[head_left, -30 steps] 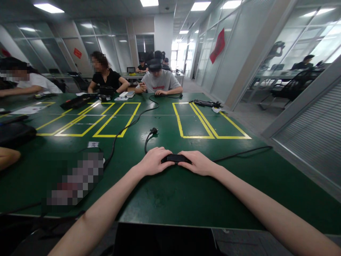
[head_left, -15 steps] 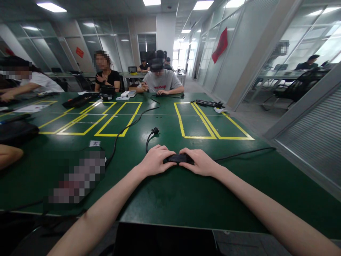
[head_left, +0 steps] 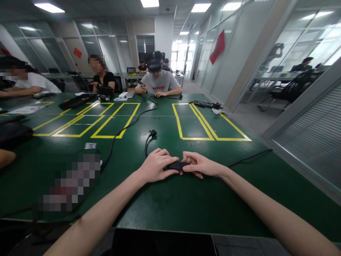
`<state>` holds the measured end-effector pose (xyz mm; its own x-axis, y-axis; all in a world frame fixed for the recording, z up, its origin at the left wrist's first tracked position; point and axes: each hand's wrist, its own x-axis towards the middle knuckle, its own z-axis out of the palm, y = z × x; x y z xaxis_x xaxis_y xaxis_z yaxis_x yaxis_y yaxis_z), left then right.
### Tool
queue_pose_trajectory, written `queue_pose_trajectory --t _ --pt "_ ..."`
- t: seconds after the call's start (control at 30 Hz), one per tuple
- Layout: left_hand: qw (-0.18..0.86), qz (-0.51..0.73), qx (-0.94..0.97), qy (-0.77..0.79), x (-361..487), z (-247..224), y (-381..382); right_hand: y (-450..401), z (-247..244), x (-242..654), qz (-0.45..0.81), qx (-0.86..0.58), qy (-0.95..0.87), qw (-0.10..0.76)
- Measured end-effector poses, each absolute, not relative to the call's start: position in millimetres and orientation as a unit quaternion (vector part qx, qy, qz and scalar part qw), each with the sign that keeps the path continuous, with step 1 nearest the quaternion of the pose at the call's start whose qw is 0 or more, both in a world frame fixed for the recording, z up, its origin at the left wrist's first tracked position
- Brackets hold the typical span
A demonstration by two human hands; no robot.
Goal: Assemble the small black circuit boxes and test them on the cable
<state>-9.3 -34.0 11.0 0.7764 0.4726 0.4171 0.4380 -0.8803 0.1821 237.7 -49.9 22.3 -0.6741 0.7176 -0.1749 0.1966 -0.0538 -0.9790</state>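
Observation:
A black power adapter [head_left: 176,165] is between my two hands over the near middle of the green table. My left hand [head_left: 156,166] wraps its left end, thumb on the near side and fingers on the far side. At the right end, my right hand [head_left: 201,164] has its thumb on the adapter and its fingers curled around it; part of the adapter is hidden there. Beyond my left hand lies a black plug [head_left: 153,133], its cord running back toward that hand. Another black cable [head_left: 250,157] stretches right from behind my right wrist.
Yellow tape rectangles [head_left: 198,138] mark the green table [head_left: 160,209]. A long black cable [head_left: 128,127] crosses to a blurred-out object [head_left: 70,183] at left. A folded black tripod [head_left: 206,104] lies far right. Several people sit around, one person [head_left: 160,83] directly opposite.
My right hand has shifted its grip: its fingers now curl under and around the adapter's right end. The adapter has tilted slightly and sits a little lower in view.

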Motion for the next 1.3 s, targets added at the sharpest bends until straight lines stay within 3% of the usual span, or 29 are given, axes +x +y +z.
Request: queue_pose_trajectory --t 0.1,0.2,0.33,0.43,0.53,0.6,0.67,0.83,0.93,1.13,1.3 --pt "0.009 0.285 0.924 0.253 -9 13 -37 -46 22 240 0.668 -0.345 -0.607 0.256" --pt "-0.024 0.328 0.904 0.272 -9 16 -40 -35 26 255 0.647 -0.374 -0.549 0.375" --pt "0.048 0.257 0.932 0.252 -10 9 -38 -14 28 293 0.514 -0.441 -0.476 0.560" --pt "0.109 0.175 0.942 0.264 -10 -2 -34 -1 23 323 0.417 -0.453 -0.441 0.653" --pt "0.128 0.174 0.937 0.275 -9 -7 -32 6 16 345 0.332 -0.453 -0.420 0.713" --pt "0.133 0.180 0.934 0.279 -8 -7 -32 8 12 353 0.293 -0.481 -0.435 0.702" --pt "0.137 0.180 0.932 0.282 -8 -5 -33 8 7 357 0.242 -0.553 -0.475 0.640" --pt "0.148 0.182 0.929 0.286 -8 -3 -35 7 -2 360 0.019 -0.762 -0.563 0.318" --pt "0.150 0.177 0.928 0.290 -7 -2 -35 9 -2 361 -0.047 -0.813 -0.539 0.213" --pt "0.157 0.160 0.928 0.298 -7 -1 -35 14 -9 375 -0.069 -0.855 -0.464 0.221" --pt "0.158 0.151 0.928 0.302 -7 -2 -34 19 -21 393 -0.045 -0.807 -0.494 0.320"
